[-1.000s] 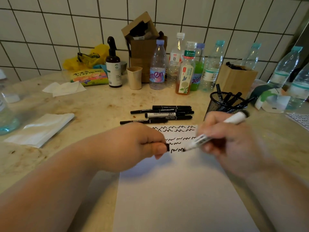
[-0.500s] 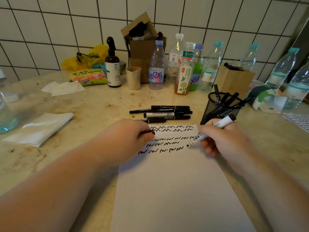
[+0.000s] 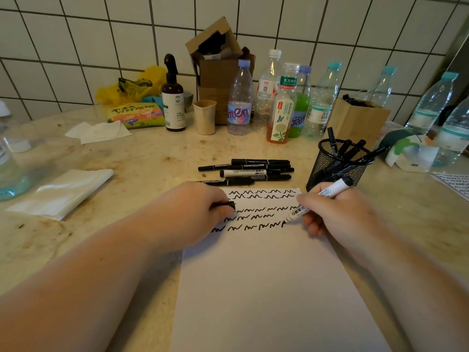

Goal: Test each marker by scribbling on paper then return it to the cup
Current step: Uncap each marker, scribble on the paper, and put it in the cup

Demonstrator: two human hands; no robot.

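A white sheet of paper (image 3: 269, 288) lies in front of me, with several rows of black squiggles across its top. My right hand (image 3: 337, 214) holds a white marker (image 3: 317, 200) with its tip touching the paper at the right end of the lowest row. My left hand (image 3: 195, 212) rests on the paper's top left corner and pinches a small black marker cap (image 3: 229, 205). A black mesh cup (image 3: 337, 166) with several black markers stands just beyond my right hand. Several more markers (image 3: 251, 171) lie in a pile behind the paper.
Along the tiled wall stand several plastic bottles (image 3: 239, 100), a dark spray bottle (image 3: 173, 97), a beige cup (image 3: 205, 116) and cardboard boxes (image 3: 218, 62). Folded tissues (image 3: 66, 191) lie at the left. Another scribbled sheet (image 3: 454, 181) shows at the right edge.
My right hand has drawn a new bottom row of squiggles, moving rightward along it. My left hand with the cap shifted left and back onto the paper's corner.
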